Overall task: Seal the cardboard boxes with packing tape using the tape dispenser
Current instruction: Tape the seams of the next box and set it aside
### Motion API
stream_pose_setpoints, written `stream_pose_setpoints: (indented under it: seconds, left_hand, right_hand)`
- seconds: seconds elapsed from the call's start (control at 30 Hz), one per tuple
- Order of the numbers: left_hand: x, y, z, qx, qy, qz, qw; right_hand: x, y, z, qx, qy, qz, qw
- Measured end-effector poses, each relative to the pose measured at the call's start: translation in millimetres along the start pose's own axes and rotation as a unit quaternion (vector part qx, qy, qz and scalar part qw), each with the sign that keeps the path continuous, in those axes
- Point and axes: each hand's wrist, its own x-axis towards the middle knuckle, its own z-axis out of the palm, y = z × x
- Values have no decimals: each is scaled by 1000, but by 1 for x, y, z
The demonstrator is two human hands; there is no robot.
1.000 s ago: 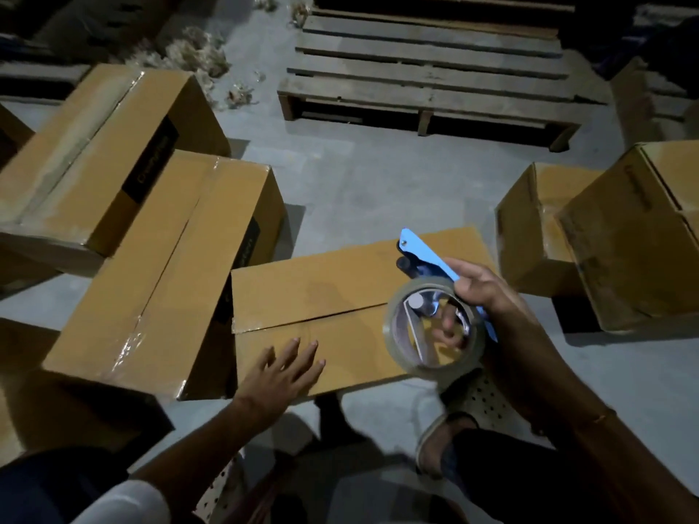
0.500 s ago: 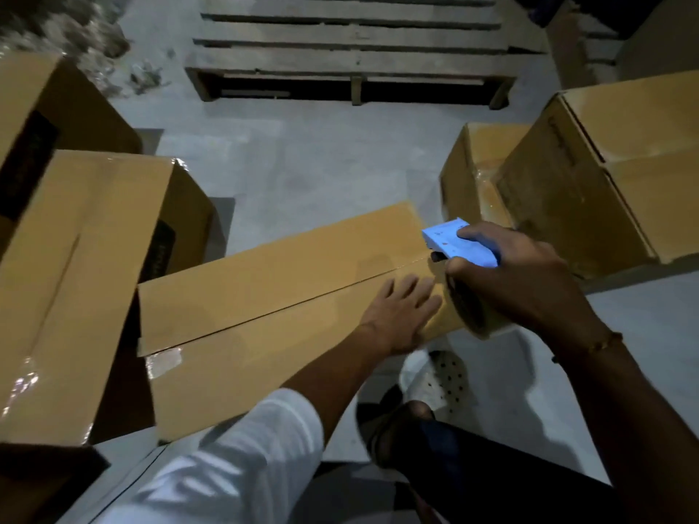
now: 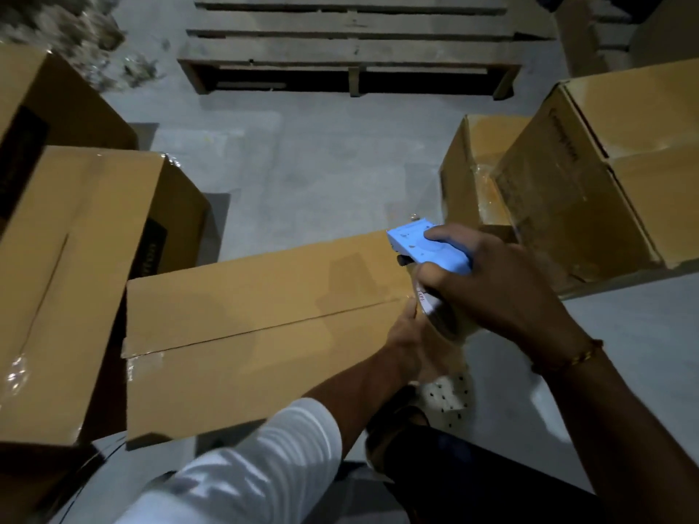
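A long cardboard box (image 3: 246, 296) lies on the floor in front of me, its centre seam (image 3: 264, 327) running left to right. A short strip of clear tape (image 3: 145, 359) shows at its left end. My right hand (image 3: 491, 289) grips the blue tape dispenser (image 3: 427, 247) at the box's right end, with the clear tape roll (image 3: 442, 319) hanging below it. My left hand (image 3: 406, 342) rests on the box's right end just under the roll. Its fingers are mostly hidden behind the roll.
Two sealed boxes (image 3: 75, 259) (image 3: 45, 107) crowd the left side. Two more boxes (image 3: 624, 164) (image 3: 472, 175) stand at the right. A wooden pallet (image 3: 351, 51) lies ahead across bare concrete floor (image 3: 321, 164). My sandalled foot (image 3: 446, 395) is below the box's right end.
My right hand brought the dispenser from above the box down onto its right end. My left hand slid from the box's near left part to the right end, under the roll.
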Motion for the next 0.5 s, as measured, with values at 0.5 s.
stream_pose_setpoints:
  seconds: [0.5]
  left_hand:
    - [-136,54,-115,19,186,-102,977]
  right_hand:
    - [-18,-54,44,124,-205,-80,967]
